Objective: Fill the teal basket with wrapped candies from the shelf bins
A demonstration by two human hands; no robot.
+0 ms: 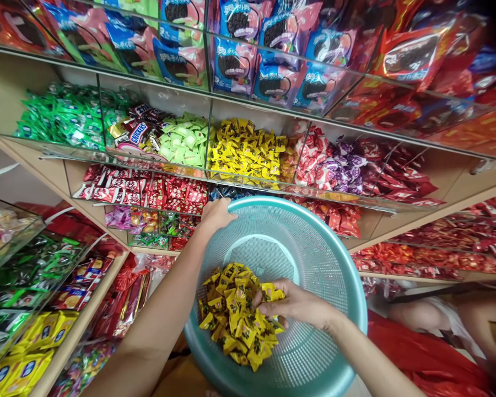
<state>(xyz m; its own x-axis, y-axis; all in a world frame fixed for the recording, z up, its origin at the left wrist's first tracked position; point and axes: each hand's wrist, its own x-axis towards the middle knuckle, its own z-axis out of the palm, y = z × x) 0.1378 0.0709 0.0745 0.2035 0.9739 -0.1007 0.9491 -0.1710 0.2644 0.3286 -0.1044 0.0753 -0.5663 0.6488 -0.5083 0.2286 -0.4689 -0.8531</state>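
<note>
Turquoise plastic, one basket [357, 281]: round, wide-mouthed, finely perforated wall, smooth thick rim, flat meshed floor. We list it tilted towards us, below the front edge of the middle shelf [450, 168].

Contents: yellow wrapped sweets [235, 309], one loose heap, small and pillow-shaped, glossy, crimped at the ends; lying towards the basket's left wall and near rim, the right side of the floor bare.

Left hand [218, 214]: closed over the far-left rim, thumb inside.

Right hand [287, 303]: at the heap's right edge, fingers curled narrow against the sweets; whether any are gripped we cannot tell.

Step in hand, by our judgement: sorting through or gathering the heap by fingers. Next move, we judge, calls for a steady rim and a light pinch, since slick film would slide.

Shelf stock, behind clear upright panels: yellow packets [246, 157] of like wrapping, mid-shelf; green packets [64, 118], crinkled, towards the left end; purple-and-white twists [343, 168], right of centre.
</note>
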